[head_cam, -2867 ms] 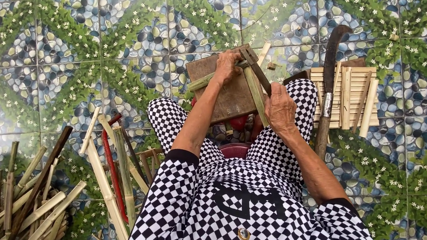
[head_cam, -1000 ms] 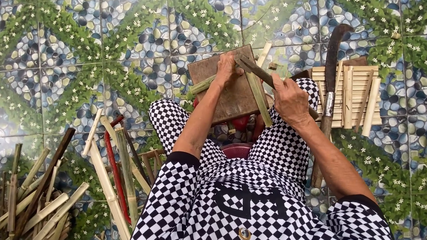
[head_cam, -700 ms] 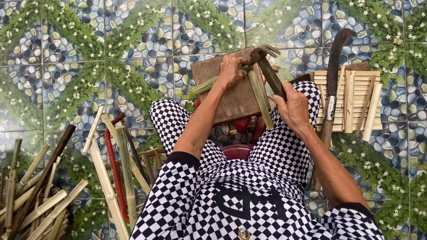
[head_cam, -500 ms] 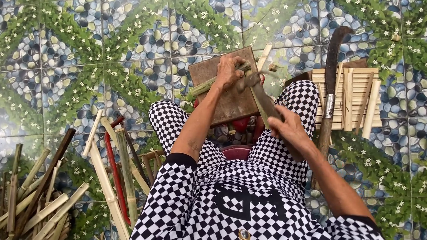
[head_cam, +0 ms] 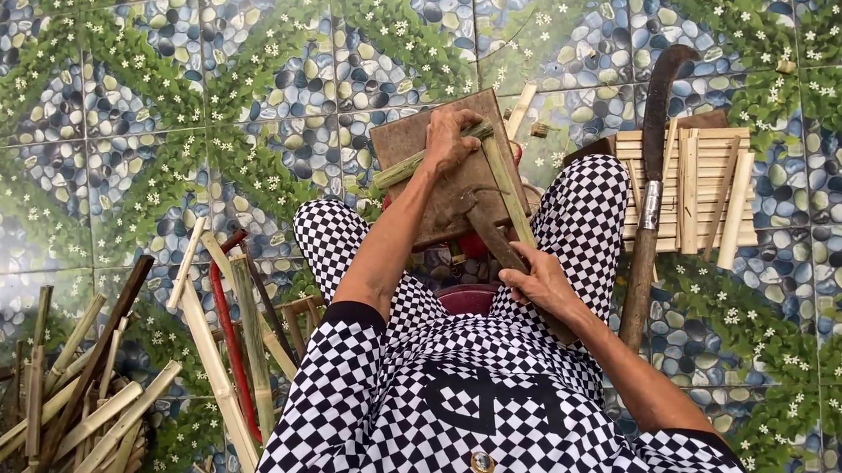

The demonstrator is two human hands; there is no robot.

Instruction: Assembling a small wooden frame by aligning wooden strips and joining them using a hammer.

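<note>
I sit in black-and-white checked clothes over a worn wooden block (head_cam: 417, 152) between my knees. My left hand (head_cam: 451, 138) presses crossed green bamboo strips (head_cam: 506, 188) onto the block. My right hand (head_cam: 544, 283) grips the wooden handle of a hammer (head_cam: 481, 221), whose metal head rests low on the block beside the bamboo.
A long curved machete (head_cam: 650, 198) lies on a stack of cut pale bamboo slats (head_cam: 701, 187) at the right. Loose bamboo sticks and strips (head_cam: 105, 382) pile at the lower left, with a red rod (head_cam: 226, 341) among them. The floor is pebble-and-leaf patterned tile (head_cam: 176, 71).
My right hand has swung the hammer down from a raised position above the block and pulled back toward my lap. My left hand kept holding the bamboo on the block.
</note>
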